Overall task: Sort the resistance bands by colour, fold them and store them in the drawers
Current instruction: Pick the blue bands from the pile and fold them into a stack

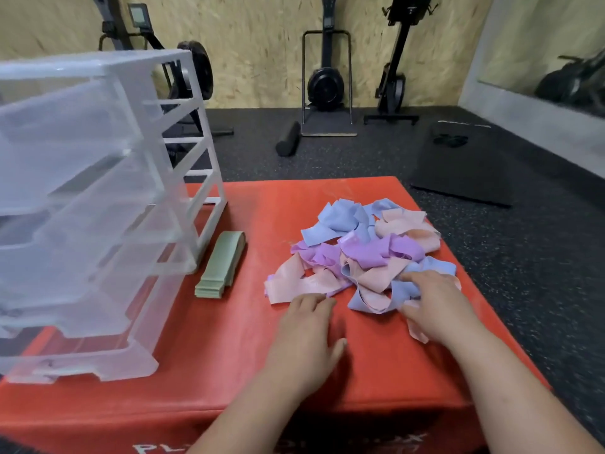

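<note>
Straight ahead at 12 o'clock lies the loose pile of bands (360, 250) on the red box (229, 355). My right hand (435, 306), fingers spread and relaxed, gripping nothing, rests on its near edge over a blue band (358, 299); my left hand (307, 332), flat and open, only touches a pink band (288, 283) at its fingertips. Judged nearer: the right.

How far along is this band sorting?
Early. Done: the green bands lie folded in a stack beside the drawer unit. In hand: the left hand and right hand touch the tangled pile of blue, purple and pink bands. Left: sorting, folding those, and storing all; its drawers look empty.
</note>
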The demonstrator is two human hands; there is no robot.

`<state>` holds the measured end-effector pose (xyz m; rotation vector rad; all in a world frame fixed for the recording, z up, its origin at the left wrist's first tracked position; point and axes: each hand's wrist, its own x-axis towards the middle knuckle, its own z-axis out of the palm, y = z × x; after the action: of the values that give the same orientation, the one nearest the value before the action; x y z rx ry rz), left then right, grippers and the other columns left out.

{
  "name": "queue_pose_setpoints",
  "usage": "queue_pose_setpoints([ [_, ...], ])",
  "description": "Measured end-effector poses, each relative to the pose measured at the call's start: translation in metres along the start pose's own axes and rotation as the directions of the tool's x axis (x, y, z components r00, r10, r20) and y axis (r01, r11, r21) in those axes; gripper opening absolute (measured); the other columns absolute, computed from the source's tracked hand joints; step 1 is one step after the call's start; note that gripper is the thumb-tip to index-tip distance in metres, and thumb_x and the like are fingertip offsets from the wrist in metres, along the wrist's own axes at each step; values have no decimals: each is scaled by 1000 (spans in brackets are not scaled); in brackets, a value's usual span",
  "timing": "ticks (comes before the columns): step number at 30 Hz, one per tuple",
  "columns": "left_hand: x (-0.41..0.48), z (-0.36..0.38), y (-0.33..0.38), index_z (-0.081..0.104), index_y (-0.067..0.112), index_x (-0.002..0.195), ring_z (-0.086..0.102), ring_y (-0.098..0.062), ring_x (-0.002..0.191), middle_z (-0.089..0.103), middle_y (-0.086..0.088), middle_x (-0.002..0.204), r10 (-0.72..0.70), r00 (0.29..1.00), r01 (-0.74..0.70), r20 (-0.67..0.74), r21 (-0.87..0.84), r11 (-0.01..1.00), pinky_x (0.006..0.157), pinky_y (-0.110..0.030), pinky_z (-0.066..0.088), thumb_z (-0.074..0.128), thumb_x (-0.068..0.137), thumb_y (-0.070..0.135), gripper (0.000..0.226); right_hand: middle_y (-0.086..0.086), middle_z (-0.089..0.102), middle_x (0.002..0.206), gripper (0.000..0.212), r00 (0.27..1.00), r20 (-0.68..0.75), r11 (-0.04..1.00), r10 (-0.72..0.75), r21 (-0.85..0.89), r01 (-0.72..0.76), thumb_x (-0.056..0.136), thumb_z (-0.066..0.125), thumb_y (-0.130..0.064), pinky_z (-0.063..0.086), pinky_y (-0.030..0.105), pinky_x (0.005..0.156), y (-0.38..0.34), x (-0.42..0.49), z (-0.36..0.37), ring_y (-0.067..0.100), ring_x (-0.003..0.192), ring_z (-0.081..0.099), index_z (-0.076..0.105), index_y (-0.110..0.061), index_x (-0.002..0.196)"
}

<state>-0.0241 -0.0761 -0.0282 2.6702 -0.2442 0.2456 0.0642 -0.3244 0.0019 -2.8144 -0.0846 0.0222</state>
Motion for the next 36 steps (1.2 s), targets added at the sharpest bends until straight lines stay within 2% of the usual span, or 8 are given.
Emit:
queue_pose_setpoints([
  [3,12,5,9,45,23,156,36,-20,144,46,4,153,55,998,-55,-9,19,998,123,-32,31,68,92,48,73,4,64,126,56,1000,-7,1000,-14,-4,14,80,78,-40,49,37,89,7,12,-4,31,117,57,64,-35,133],
  [8,31,14,15,49,24,153,41,-23,138,52,3,150,71,997,-71,-18,-5,997,119,-36,36,70,91,44,68,-12,53,114,58,984,105,989,-144,-3,145,64,83,-66,40,32,89,-1,20,5,14,107,48,66,-49,117],
  [13,45,22,12,45,30,156,47,-21,131,57,8,149,33,999,-32,7,-138,990,110,-34,39,70,93,32,68,-7,60,107,18,977,130,983,-170,-54,178,74,81,-44,53,33,73,-7,28,23,16,91,65,66,-43,85],
  [15,49,24,12,43,34,157,48,-17,127,59,12,148,27,999,-21,22,-220,975,103,-28,38,70,95,27,68,-12,69,95,19,982,86,986,-165,-6,166,80,79,-37,56,34,74,-9,32,23,15,90,67,62,-44,76],
  [24,66,31,10,66,37,127,59,4,83,66,31,88,-35,999,27,-15,-342,939,75,-14,44,72,92,17,40,-18,73,77,11,966,-44,849,-255,467,246,86,84,-27,55,23,69,-26,24,-5,4,70,69,75,-32,89],
  [27,67,31,7,70,36,113,60,-2,83,65,29,84,-23,1000,19,-8,-286,958,75,-23,48,71,92,23,25,-18,73,80,11,977,-81,897,-199,386,215,87,82,-26,52,21,73,-19,25,-7,1,76,67,74,-34,89],
  [31,61,34,4,67,37,120,55,-21,96,64,13,108,55,996,-48,63,-112,993,85,-41,51,67,92,38,28,-21,69,92,13,996,-11,981,-85,175,86,91,76,-30,53,34,89,-6,25,-8,6,94,66,71,-39,99],
  [36,56,32,8,71,36,122,55,-17,93,70,15,102,68,996,-58,64,-149,987,83,-37,50,75,87,38,36,-19,68,109,27,998,42,991,-47,128,42,90,76,-33,52,39,98,4,27,-10,9,105,63,67,-44,113],
])
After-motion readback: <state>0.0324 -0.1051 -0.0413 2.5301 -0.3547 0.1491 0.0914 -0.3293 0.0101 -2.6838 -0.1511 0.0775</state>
